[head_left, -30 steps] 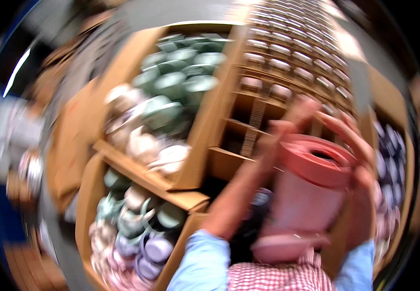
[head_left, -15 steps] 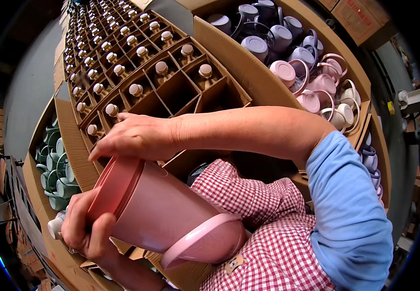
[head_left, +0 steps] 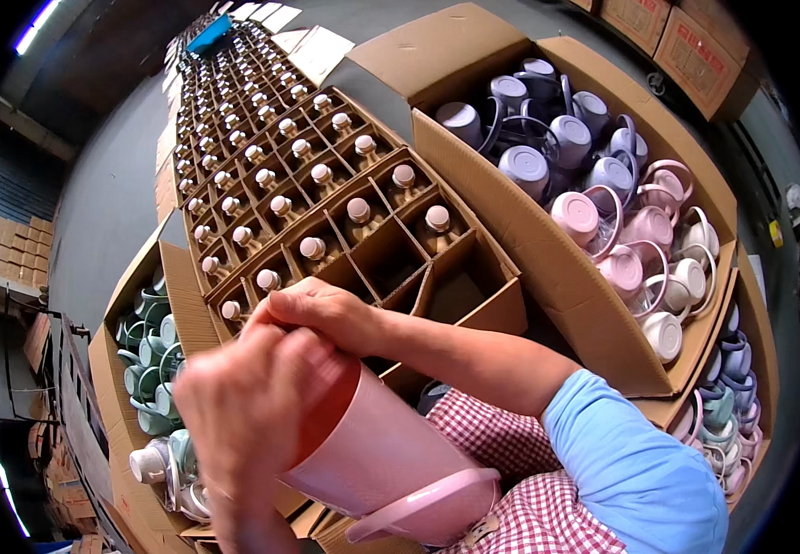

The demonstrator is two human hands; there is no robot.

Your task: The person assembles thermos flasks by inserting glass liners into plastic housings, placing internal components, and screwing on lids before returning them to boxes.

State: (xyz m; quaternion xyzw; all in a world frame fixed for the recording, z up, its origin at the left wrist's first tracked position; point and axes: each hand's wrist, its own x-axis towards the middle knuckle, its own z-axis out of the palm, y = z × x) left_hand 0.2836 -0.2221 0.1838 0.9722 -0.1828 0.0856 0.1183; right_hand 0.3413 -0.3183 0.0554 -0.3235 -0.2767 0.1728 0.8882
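1. Head view: left hand [head_left: 257, 415], blurred, covers the mouth of the pink plastic jug [head_left: 372, 443], gripping it.
2. Right hand [head_left: 326, 309] grips the jug's rim; fingertips are hidden.
3. Right of the jug, a carton of purple and pink lids [head_left: 603, 231].

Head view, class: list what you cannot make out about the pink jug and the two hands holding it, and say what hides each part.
- Pink jug: its open top is covered by the left hand, which is blurred.
- Right hand: the fingertips disappear behind the left hand, so its grip on the rim cannot be read.
- Jug's base: partly hidden against the checked cloth at the lower edge.
- Green pieces in the left carton: too small to identify.
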